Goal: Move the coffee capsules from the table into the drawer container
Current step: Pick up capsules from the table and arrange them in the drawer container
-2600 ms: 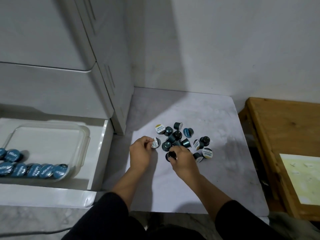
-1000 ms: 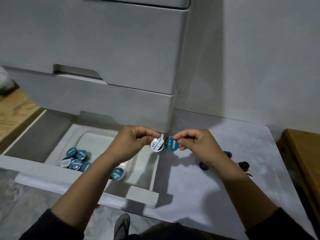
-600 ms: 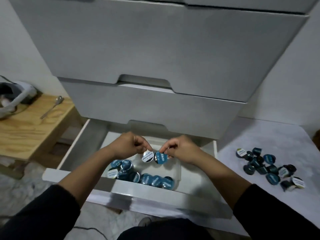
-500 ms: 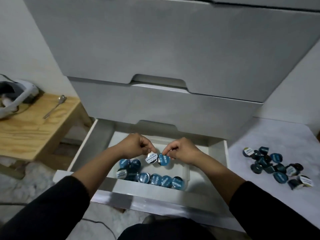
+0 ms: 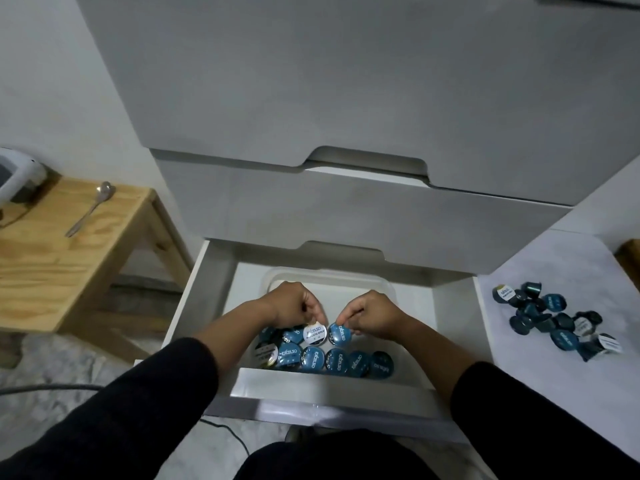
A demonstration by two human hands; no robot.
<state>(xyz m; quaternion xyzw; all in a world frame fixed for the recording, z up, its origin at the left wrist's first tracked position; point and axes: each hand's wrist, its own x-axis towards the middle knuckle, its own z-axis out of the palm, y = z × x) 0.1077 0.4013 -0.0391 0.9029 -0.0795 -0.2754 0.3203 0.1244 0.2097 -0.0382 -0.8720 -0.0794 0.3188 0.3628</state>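
A clear plastic container sits inside the open bottom drawer. Several blue-lidded capsules lie in a row along its near side. My left hand pinches a white-lidded capsule just above that row. Beside it, my right hand pinches a blue-lidded capsule. Both held capsules hang low over the container, lids facing me. A pile of several dark teal capsules lies on the white table at the right.
The white drawer unit rises behind the open drawer, its upper drawers closed. A wooden stool at the left carries a metal spoon and a white device. A cable runs across the marble floor.
Both hands picked one capsule each from the table pile, carried them left over the drawer and lowered them down to the row in the container.
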